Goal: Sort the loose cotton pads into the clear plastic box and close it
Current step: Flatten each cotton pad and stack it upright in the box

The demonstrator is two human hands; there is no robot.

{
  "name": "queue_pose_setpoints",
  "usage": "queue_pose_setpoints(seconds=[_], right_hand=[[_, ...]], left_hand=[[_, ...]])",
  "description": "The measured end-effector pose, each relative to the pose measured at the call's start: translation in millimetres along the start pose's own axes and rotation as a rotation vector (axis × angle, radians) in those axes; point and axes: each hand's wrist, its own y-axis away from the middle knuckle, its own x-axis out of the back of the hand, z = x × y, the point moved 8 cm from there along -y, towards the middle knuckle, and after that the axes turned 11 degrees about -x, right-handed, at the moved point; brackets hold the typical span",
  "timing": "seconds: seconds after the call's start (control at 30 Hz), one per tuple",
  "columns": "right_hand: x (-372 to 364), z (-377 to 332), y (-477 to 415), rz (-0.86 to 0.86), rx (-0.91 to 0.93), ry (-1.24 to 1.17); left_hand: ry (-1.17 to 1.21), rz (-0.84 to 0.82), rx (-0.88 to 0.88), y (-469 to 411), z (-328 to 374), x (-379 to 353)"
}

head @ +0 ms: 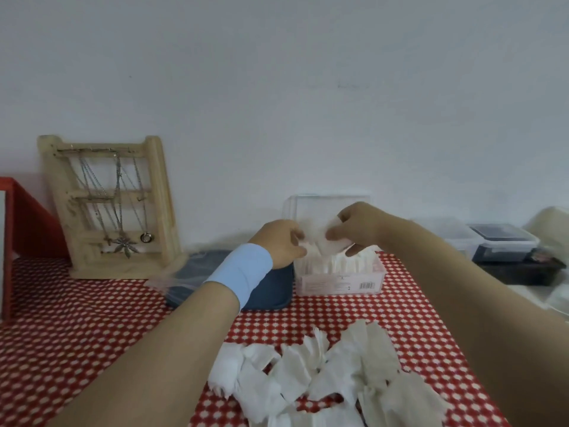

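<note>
A: We see the clear plastic box far-centre on the table, lid up, white pads standing packed inside.
B: Hands?
A: Both are above it. Left hand and right hand pinch one cotton pad with curled fingers.
B: Any text?
A: We spot a barcode sticker on the front wall; the print is too blurred to read.
B: The rest?
A: Loose pads, soft, white and squarish, heap near us on the red checked cloth. A blue pouch touches the box's left side; beyond it stands a wooden jewellery stand.

Soft, even, dim light; slight blur, edges curve wide-angle.
</note>
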Motion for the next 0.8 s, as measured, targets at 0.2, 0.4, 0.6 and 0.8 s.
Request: queue_pose_setpoints(seconds=[0.2,0.4,0.6,0.8], right_hand=[[-43,11,-19,-0.039,-0.008,0.127],[-45,20,-26,-0.077,-0.075,0.338],[-59,-1,-24,0.155,-0.104,0.738],[-59,-6,-13,0.086,-0.191,0.559]], left_hand=[[-0.104,-0.065,-0.051,-5,-11,-25],[-0.086,-0.093,-0.047,-8,-15,-26],[-0.062,-0.078,-0.012,-8,-20,-28],[0.014,-0.008,-0.017,-3,-26,-29]])
